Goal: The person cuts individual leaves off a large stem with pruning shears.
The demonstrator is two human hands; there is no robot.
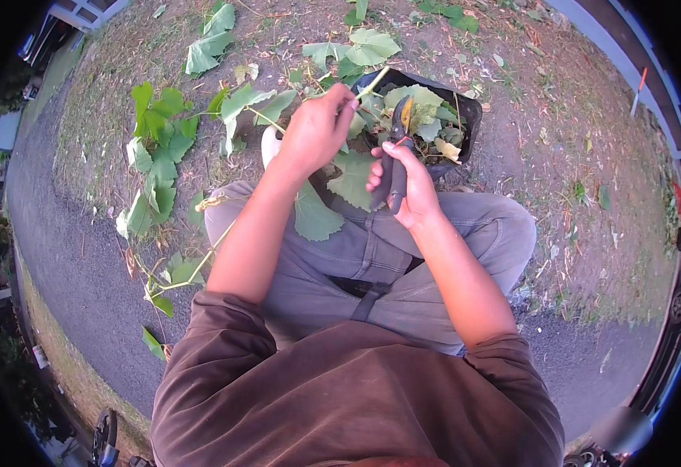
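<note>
a: left hand (321, 128)?
b: thumb and fingers clamped on a green vine stem (372, 84). the pale end sticks out past the grip, up and to the right, by the back left corner of the black bin (474, 124).

a: right hand (410, 179)?
b: fingers wrapped around the dark handles of the pruning shears (400, 128). thumb lies along the near part of the tool. blades point up, in front of the bin's contents, with a yellow-orange patch on them. whether the blades meet, cannot tell.

a: contents of the bin?
b: cut leaves (422, 105), mostly green, with a yellowed one near the front right.

a: around the left hand?
b: a broad leaf (317, 214) hangs just below it, over the grey trousers (465, 226). another leaf (351, 180) sits between the two hands. further left, a leafy vine (161, 187) trails along the ground; whether it joins the held stem, cannot tell.

a: posture and surface?
b: the person sits with legs folded, brown shirt (356, 389), bin just beyond the legs. ahead is bare soil (543, 156) with thin grass and scattered bits; dark paving (60, 210) runs along the left.
</note>
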